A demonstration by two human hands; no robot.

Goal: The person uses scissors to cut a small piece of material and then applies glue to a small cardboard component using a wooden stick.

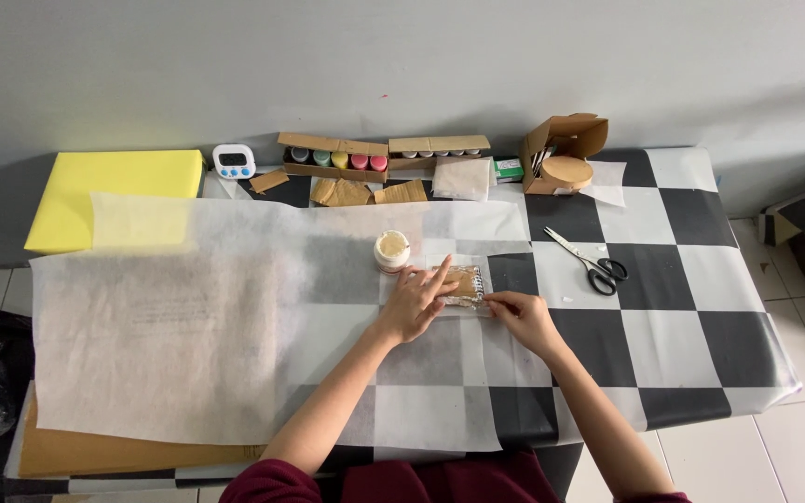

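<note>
Left hand [415,303] flat, fingers pressing brown card [463,285] | right hand [521,315] pinching card's edge | jar [392,250] just beside

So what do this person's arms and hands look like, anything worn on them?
Both hands are bare: the left hand and the right hand show no gloves, and no rings or watch can be made out. The forearms are uncovered. Dark maroon fabric sleeves appear only at the bottom edge, near the upper arms.
</note>
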